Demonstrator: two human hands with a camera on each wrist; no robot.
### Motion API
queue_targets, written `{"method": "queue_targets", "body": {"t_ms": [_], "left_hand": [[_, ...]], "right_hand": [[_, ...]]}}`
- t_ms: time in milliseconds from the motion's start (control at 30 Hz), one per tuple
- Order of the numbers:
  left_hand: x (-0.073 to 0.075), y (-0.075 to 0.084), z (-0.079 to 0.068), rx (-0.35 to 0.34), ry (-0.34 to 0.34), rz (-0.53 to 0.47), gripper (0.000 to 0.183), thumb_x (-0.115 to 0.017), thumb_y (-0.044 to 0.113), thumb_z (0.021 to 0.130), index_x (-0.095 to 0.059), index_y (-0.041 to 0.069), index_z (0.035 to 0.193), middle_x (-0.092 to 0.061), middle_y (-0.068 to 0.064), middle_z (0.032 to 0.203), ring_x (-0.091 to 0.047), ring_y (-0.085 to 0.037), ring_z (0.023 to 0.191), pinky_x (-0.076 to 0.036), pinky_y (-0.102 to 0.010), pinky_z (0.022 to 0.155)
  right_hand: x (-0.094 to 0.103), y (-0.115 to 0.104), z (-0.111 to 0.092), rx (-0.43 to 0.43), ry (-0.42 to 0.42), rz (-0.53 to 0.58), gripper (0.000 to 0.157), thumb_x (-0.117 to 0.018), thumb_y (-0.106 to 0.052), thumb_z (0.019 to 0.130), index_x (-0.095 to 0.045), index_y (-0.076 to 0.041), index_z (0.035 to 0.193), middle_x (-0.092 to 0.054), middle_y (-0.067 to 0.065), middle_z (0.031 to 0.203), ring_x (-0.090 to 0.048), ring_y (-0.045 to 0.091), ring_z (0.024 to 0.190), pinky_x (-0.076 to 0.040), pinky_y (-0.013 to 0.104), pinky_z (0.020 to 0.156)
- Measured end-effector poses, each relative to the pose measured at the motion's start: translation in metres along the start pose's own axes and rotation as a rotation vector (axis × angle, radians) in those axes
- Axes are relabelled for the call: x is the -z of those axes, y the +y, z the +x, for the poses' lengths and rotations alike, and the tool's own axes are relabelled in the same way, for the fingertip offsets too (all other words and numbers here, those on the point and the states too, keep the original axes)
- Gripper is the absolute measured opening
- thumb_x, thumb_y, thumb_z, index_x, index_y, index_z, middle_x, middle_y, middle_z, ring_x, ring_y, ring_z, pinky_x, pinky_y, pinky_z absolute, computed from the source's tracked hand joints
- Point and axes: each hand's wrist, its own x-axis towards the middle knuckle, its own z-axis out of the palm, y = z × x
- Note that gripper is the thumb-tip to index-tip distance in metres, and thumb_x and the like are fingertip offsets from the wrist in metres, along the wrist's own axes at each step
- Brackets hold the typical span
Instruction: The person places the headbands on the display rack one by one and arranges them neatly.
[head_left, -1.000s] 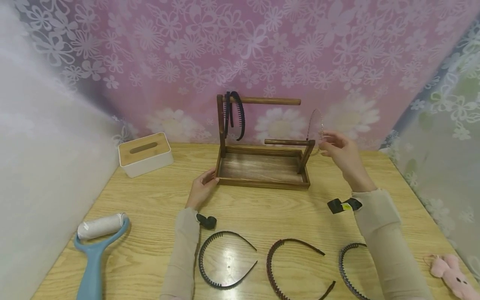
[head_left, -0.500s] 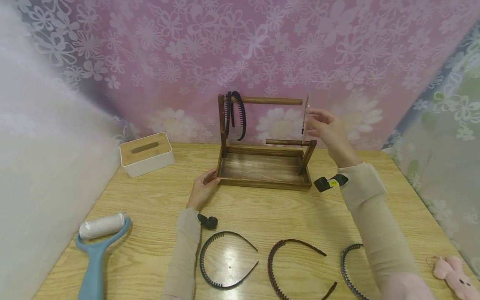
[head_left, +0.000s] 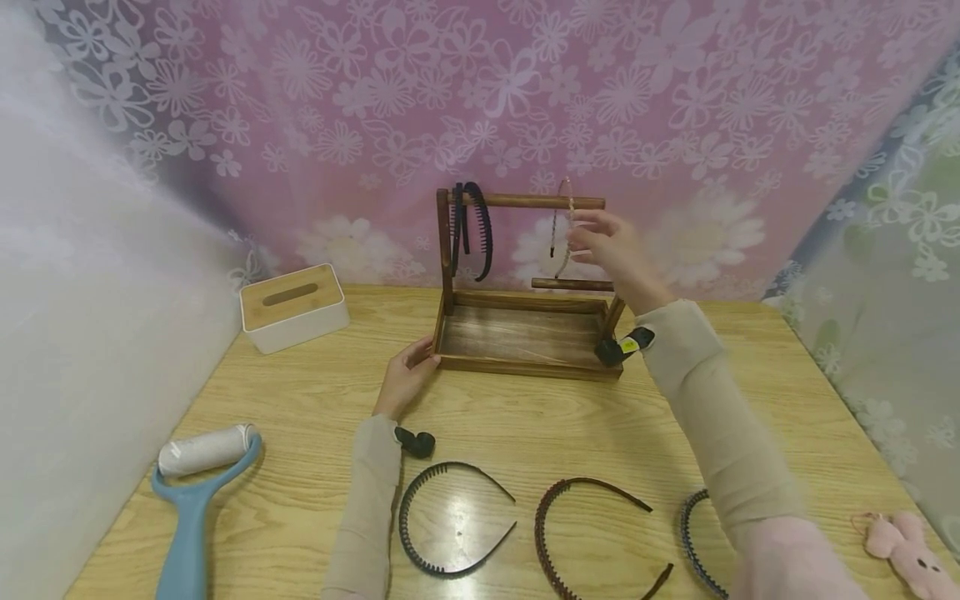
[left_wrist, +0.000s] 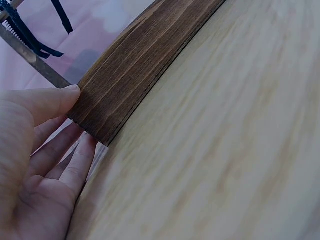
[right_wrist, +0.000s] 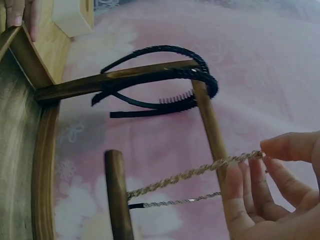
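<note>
A dark wooden rack (head_left: 517, 367) has a shallow tray base, an upper bar (head_left: 521, 201) and a shorter lower bar (head_left: 562, 284). My left hand (head_left: 405, 379) holds the tray's front left corner, thumb on the front face and fingers at the end. Between thumb and fingers, my right hand (head_left: 611, 246) pinches a thin twisted headband (right_wrist: 185, 175) with a glittery look. Its arch stands around the upper bar near that bar's free right end, its tips hanging down toward the lower bar. Black toothed headbands (head_left: 483, 233) hang at the upper bar's left end.
Loose headbands lie along the table front: a black one (head_left: 405, 523), a brown one (head_left: 540, 533) and a dark one (head_left: 686, 533) partly under the right sleeve. A tissue box (head_left: 292, 312), a blue-handled lint roller (head_left: 191, 500) and a pink plush toy (head_left: 911, 550) stand around.
My right hand has risen and moved left, carrying the twisted headband from right of the rack past the upper bar's free end and onto that bar. The left hand stays at the corner.
</note>
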Motion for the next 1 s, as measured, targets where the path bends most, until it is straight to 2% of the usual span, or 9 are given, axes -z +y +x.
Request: {"method": "queue_targets", "body": {"t_ms": [200, 233, 433, 467, 700, 867, 1000], "left_hand": [[0.001, -0.001, 0.001, -0.004, 0.004, -0.008, 0.048, -0.062, 0.018, 0.097, -0.050, 0.008, 0.142, -0.050, -0.014, 0.146, -0.047, -0.030, 0.136, -0.041, -0.042, 0.114], [0.001, 0.004, -0.001, 0.003, 0.000, -0.011, 0.048, -0.062, 0.017, 0.097, -0.049, 0.007, 0.143, -0.050, -0.016, 0.146, -0.046, -0.030, 0.137, -0.040, -0.042, 0.114], [-0.001, 0.006, -0.002, 0.001, 0.009, -0.027, 0.048, -0.061, 0.013, 0.097, -0.049, 0.005, 0.142, -0.050, -0.017, 0.146, -0.046, -0.031, 0.136, -0.040, -0.042, 0.114], [-0.001, 0.002, 0.000, -0.006, 0.012, -0.021, 0.047, -0.061, 0.014, 0.097, -0.049, 0.005, 0.142, -0.050, -0.016, 0.145, -0.047, -0.030, 0.136, -0.041, -0.042, 0.114], [0.000, 0.003, 0.001, 0.018, 0.003, -0.020, 0.049, -0.063, 0.015, 0.096, -0.050, 0.006, 0.142, -0.050, -0.016, 0.146, -0.047, -0.031, 0.136, -0.040, -0.043, 0.114], [0.000, 0.023, -0.009, 0.021, -0.014, -0.008, 0.049, -0.061, 0.011, 0.097, -0.047, 0.001, 0.143, -0.048, -0.020, 0.147, -0.046, -0.034, 0.137, -0.040, -0.044, 0.114], [0.000, 0.032, -0.015, 0.017, -0.015, -0.008, 0.049, -0.060, 0.010, 0.097, -0.047, -0.001, 0.142, -0.048, -0.022, 0.146, -0.046, -0.035, 0.136, -0.040, -0.043, 0.114]], "right_hand": [[-0.027, 0.006, 0.011, 0.006, -0.067, -0.001, 0.042, -0.054, -0.017, 0.100, -0.050, -0.010, 0.142, -0.056, 0.015, 0.131, -0.057, 0.026, 0.116, -0.051, 0.039, 0.102], [-0.032, 0.006, 0.013, 0.005, -0.074, -0.004, 0.042, -0.054, -0.017, 0.100, -0.050, -0.010, 0.142, -0.056, 0.017, 0.132, -0.057, 0.028, 0.118, -0.051, 0.039, 0.102], [-0.052, 0.005, 0.018, 0.015, -0.107, 0.014, 0.044, -0.053, -0.013, 0.099, -0.048, -0.009, 0.143, -0.054, 0.022, 0.136, -0.056, 0.036, 0.122, -0.050, 0.043, 0.103], [-0.055, 0.005, 0.018, 0.015, -0.111, 0.016, 0.045, -0.054, -0.013, 0.099, -0.048, -0.009, 0.144, -0.054, 0.021, 0.136, -0.056, 0.036, 0.123, -0.050, 0.044, 0.103], [-0.067, 0.005, 0.024, 0.029, -0.128, 0.034, 0.042, -0.054, -0.013, 0.100, -0.051, -0.009, 0.141, -0.056, 0.020, 0.136, -0.059, 0.032, 0.118, -0.050, 0.044, 0.104], [-0.073, 0.006, 0.027, 0.005, -0.117, 0.037, 0.040, -0.054, -0.012, 0.099, -0.055, -0.011, 0.138, -0.058, 0.017, 0.134, -0.061, 0.024, 0.109, -0.050, 0.044, 0.104], [-0.075, 0.007, 0.028, -0.012, -0.118, 0.024, 0.043, -0.053, -0.013, 0.099, -0.051, -0.009, 0.142, -0.056, 0.019, 0.137, -0.061, 0.027, 0.113, -0.051, 0.042, 0.102]]}}
